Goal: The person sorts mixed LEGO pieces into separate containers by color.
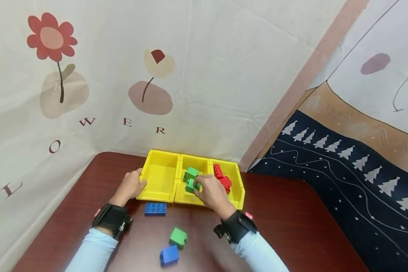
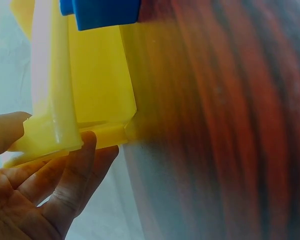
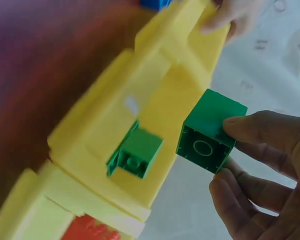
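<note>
My right hand [image 1: 213, 193] pinches a green toy brick [image 3: 215, 112] between thumb and fingers over the middle section of the yellow tray [image 1: 160, 199]. The brick's hollow underside shows in the right wrist view. Another green brick [image 3: 142, 145] lies inside that section. At the tray's left end, my left hand [image 1: 130, 185] grips the side wall, thumb on one face and fingers on the other. Red bricks [image 1: 226, 183] sit in the right section; the left section has no bricks in it.
A long blue brick [image 1: 155, 209] lies on the brown table [image 1: 278, 219] just in front of the tray. Nearer the body are a loose green brick [image 1: 178, 237] and a blue brick [image 1: 169, 255]. A printed cloth [image 1: 217, 75] hangs behind the table.
</note>
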`<act>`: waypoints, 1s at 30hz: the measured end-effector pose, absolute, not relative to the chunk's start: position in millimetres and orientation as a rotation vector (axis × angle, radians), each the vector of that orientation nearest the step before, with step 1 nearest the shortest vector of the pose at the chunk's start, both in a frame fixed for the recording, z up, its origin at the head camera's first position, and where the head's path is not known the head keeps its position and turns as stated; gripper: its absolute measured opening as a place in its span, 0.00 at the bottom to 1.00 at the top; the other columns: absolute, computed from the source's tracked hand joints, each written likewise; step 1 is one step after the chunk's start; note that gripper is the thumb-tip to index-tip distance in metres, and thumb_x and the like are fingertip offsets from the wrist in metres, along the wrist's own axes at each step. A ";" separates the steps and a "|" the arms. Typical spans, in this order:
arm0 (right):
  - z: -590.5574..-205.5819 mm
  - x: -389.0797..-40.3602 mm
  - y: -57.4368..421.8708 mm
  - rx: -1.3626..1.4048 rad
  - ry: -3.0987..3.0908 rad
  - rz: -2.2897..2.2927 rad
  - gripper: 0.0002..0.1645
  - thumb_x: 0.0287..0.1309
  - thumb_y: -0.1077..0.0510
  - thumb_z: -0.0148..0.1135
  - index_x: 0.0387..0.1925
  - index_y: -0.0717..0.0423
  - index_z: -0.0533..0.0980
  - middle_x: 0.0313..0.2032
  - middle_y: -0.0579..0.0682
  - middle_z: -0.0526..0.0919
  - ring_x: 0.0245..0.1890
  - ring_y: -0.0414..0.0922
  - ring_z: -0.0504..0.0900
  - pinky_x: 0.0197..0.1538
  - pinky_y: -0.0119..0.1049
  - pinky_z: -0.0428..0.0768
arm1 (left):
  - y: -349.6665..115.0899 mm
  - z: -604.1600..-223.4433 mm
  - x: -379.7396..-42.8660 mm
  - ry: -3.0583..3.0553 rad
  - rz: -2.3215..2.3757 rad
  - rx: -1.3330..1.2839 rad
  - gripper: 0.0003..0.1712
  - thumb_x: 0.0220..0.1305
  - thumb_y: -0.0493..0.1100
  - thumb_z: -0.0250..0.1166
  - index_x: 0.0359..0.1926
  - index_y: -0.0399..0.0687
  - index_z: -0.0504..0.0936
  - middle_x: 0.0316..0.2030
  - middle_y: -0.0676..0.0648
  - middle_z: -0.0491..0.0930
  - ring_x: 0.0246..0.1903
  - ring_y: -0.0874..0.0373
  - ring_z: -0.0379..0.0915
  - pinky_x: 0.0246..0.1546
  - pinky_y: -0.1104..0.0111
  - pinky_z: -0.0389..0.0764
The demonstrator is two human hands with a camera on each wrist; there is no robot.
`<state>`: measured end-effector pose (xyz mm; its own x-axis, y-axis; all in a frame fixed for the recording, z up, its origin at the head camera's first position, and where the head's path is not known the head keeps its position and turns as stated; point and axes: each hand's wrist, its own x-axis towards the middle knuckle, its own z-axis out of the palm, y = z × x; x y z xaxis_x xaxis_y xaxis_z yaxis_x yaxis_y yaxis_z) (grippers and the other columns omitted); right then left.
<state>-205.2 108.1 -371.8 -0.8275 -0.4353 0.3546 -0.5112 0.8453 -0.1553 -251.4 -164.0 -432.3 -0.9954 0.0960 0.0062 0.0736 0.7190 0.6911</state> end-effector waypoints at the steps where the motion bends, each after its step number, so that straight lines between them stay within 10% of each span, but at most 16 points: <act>1: -370.4 -211.8 106.4 0.701 -2.735 0.339 0.06 0.50 0.58 0.74 0.31 0.54 0.84 0.33 0.49 0.87 0.35 0.46 0.83 0.35 0.33 0.81 | -164.5 -432.2 -251.2 2.883 1.153 0.140 0.31 0.68 0.37 0.55 0.68 0.25 0.60 0.38 0.33 0.78 0.27 0.52 0.73 0.34 0.62 0.78; 30: -409.2 -263.2 81.7 0.576 -3.010 0.032 0.09 0.51 0.58 0.73 0.37 0.52 0.85 0.35 0.50 0.87 0.32 0.46 0.79 0.35 0.37 0.82 | -162.7 -434.7 -252.5 2.906 1.158 0.124 0.31 0.67 0.37 0.57 0.67 0.25 0.62 0.41 0.32 0.79 0.29 0.52 0.75 0.37 0.59 0.81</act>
<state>-263.2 81.7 -409.2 -0.9264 -0.3679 0.0796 -0.3695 0.9292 -0.0059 -252.5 -162.7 -434.7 -0.9968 0.0777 0.0189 0.0694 0.7230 0.6873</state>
